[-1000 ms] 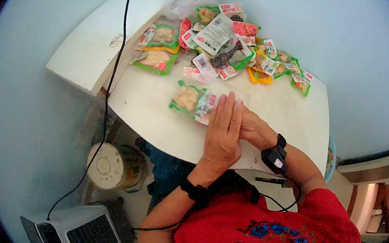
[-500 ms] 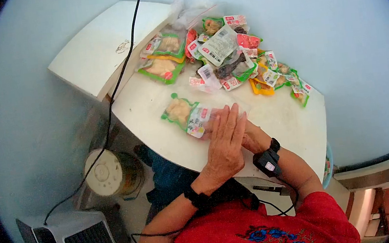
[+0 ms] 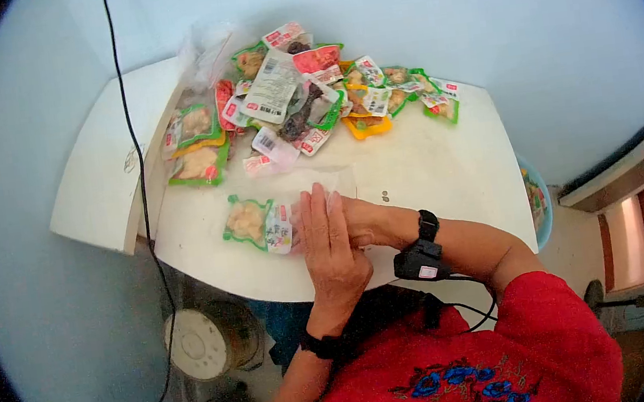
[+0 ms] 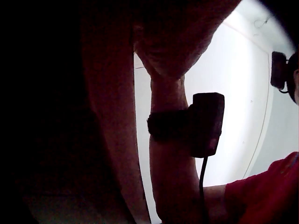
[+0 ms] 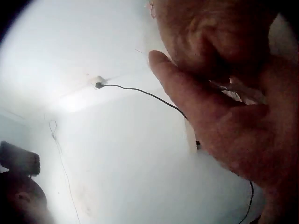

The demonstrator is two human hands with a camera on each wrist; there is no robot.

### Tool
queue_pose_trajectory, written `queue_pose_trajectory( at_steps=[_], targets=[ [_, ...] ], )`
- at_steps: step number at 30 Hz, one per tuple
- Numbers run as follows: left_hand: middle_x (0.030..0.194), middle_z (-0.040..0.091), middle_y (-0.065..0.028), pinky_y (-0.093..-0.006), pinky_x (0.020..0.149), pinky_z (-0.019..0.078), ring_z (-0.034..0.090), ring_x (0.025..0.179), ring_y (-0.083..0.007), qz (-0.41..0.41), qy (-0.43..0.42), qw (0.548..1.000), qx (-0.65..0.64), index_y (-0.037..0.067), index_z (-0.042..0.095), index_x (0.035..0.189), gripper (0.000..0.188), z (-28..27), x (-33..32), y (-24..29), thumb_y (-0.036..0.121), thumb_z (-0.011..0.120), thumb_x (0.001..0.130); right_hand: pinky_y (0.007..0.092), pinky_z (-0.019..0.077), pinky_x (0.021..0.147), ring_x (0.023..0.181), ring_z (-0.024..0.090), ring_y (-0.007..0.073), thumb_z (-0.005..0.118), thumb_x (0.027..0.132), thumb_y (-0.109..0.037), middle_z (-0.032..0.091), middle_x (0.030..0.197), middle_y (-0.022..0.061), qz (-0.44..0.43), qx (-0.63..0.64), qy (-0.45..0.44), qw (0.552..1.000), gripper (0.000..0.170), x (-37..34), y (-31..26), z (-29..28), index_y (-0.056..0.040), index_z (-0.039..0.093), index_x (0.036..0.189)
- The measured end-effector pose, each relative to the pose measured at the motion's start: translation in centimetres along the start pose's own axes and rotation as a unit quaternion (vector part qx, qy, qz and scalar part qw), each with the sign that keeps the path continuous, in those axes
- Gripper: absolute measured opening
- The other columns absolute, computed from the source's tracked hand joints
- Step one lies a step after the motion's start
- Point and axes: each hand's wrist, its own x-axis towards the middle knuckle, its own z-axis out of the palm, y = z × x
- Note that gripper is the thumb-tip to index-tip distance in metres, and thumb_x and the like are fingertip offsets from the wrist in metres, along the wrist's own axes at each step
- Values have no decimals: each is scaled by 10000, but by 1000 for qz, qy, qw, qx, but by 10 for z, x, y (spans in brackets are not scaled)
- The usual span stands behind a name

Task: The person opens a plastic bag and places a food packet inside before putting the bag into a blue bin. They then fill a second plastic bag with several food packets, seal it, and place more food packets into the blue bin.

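Near the table's front edge lies a clear packet of pale food with green edging, its white label beside the hands. The left hand rests over the packet's right end and the right hand, its fingers straight and close together. Coming in from the right, the right hand lies partly under the left, its fingers mostly hidden; I cannot tell how they hold the packet. Its thumb stretches out straight in the right wrist view. The dark left wrist view shows the right forearm with a black wrist camera.
Several food packets are heaped along the back of the white table. A raised white board borders its left side, with a black cable hanging across. A blue basin stands at the right, a round drum below left.
The head view has swung, so the table and heap sit further left. Both hands stay together at the packet's right end; the left hand's fingers now point straighter toward the heap.
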Motion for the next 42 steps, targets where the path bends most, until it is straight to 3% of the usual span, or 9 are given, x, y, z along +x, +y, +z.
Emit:
queue_pose_trajectory(
  at_steps=[5, 11, 15, 19, 23, 26, 29, 38, 42],
  targets=[
    [1478, 322, -280, -546, 1132, 230, 290, 1376, -472, -3, -16, 1000, 13, -45, 365, 1395, 704, -2, 0, 1, -10, 508, 707, 306, 515, 874, 966, 583, 162, 559, 968, -162, 611, 1048, 73, 26, -90, 55, 994, 225, 5, -7, 16, -29, 553, 1148],
    [1466, 324, -292, -528, 1135, 241, 291, 1374, -470, -12, -12, 1000, -2, -62, 361, 1388, 735, -2, 2, 1, -84, 444, 658, 297, 538, 808, 930, 596, 140, 552, 962, -154, 616, 1098, 79, 33, -414, 185, 891, 263, -17, -29, 68, 17, 563, 1161],
    [1464, 324, -294, -517, 1141, 242, 285, 1378, -465, -18, -26, 999, 3, -76, 355, 1385, 759, -1, 3, 3, -122, 426, 630, 271, 551, 692, 852, 645, 138, 569, 956, -172, 661, 1017, 87, 22, -451, 181, 874, 280, -40, -56, 51, 34, 605, 1142],
    [1456, 331, -296, -519, 1137, 247, 296, 1372, -463, -22, -47, 998, 27, -84, 354, 1386, 755, -2, 5, 5, -128, 431, 636, 252, 540, 585, 696, 669, 119, 599, 933, -150, 689, 834, 62, -109, -587, 331, 731, 208, -69, -115, 36, 21, 678, 1021],
    [1449, 346, -291, -535, 1122, 258, 312, 1362, -468, -18, -53, 998, 30, -80, 366, 1386, 740, -1, 6, 4, -124, 445, 651, 315, 528, 561, 603, 670, 141, 620, 893, -191, 682, 761, 153, -288, -761, 414, 408, 257, -96, -171, -24, 59, 680, 908],
    [1447, 349, -291, -535, 1120, 262, 314, 1359, -472, -20, -55, 998, 32, -81, 371, 1382, 738, 0, 7, 4, -129, 446, 650, 261, 486, 465, 554, 642, 135, 631, 896, -218, 652, 729, 78, -203, -686, 538, 447, 264, -101, -194, -23, 40, 677, 922],
    [1444, 353, -291, -532, 1117, 269, 320, 1356, -473, -20, -61, 997, 38, -82, 377, 1378, 729, 0, 7, 5, -130, 448, 653, 265, 459, 418, 516, 637, 163, 656, 874, -327, 645, 730, 98, -126, -514, 565, 633, 383, -97, -204, -28, 55, 640, 896],
    [1438, 349, -304, -517, 1145, 235, 310, 1363, -466, -19, -75, 996, 45, -104, 379, 1357, 715, 0, 10, 9, -137, 422, 644, 307, 517, 415, 521, 655, 224, 696, 844, -247, 628, 643, 144, -242, -374, 537, 717, 330, -72, -214, -71, 66, 615, 779],
    [1439, 349, -303, -517, 1144, 238, 312, 1363, -466, -27, -74, 996, 37, -104, 382, 1354, 712, 1, 10, 7, -136, 421, 644, 306, 524, 448, 563, 661, 224, 664, 843, -176, 647, 700, 148, -313, -416, 547, 656, 221, -73, -215, -59, 39, 630, 801]
  ],
)
